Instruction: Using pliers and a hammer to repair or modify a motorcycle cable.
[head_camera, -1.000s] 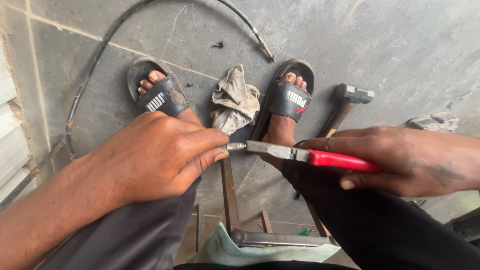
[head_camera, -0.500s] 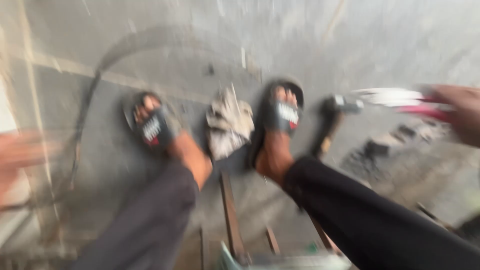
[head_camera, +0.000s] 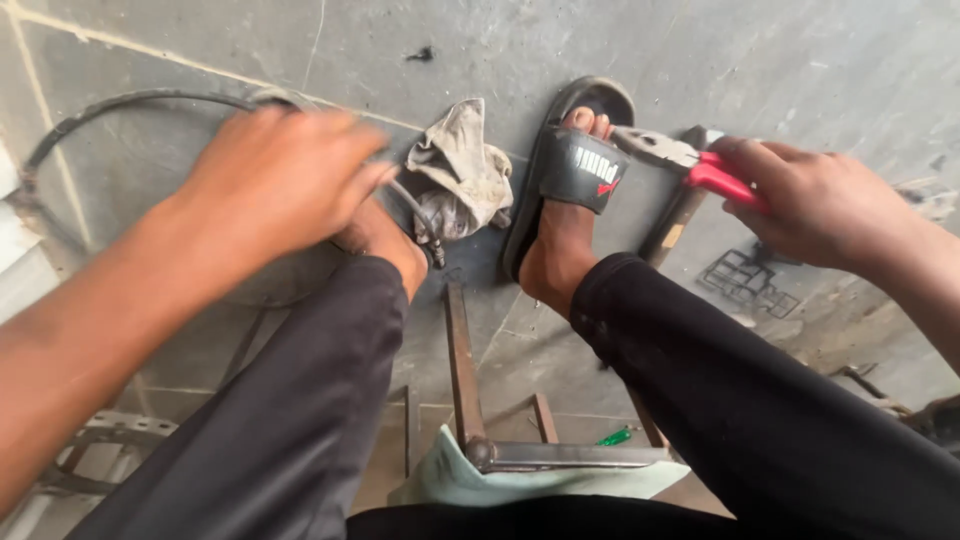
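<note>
Floor: grey concrete slabs (head_camera: 800, 60) with scuffs and seams, seen from above between the person's knees.
Left hand: left hand (head_camera: 285, 180) hangs at far left over the floor, fingers curled down at the black cable (head_camera: 130, 102); the blur keeps me from telling whether they clamp it.
Cable: it arcs across the far left floor, and its metal-tipped end (head_camera: 432, 250) lies just beside the rag.
Right hand: right hand (head_camera: 820, 205) at far right, fingers clenched around the red handles of the pliers (head_camera: 680, 158).
Pliers: grey nose points left, toward the black slide sandal (head_camera: 575, 165) on the right foot.
Rag: crumpled dirty cloth (head_camera: 458, 170) lies between the two feet.
Hammer: wooden handle (head_camera: 672, 222) lies on the floor under the pliers.
Near edge: rusty metal frame (head_camera: 462, 370) between the dark trouser legs.
</note>
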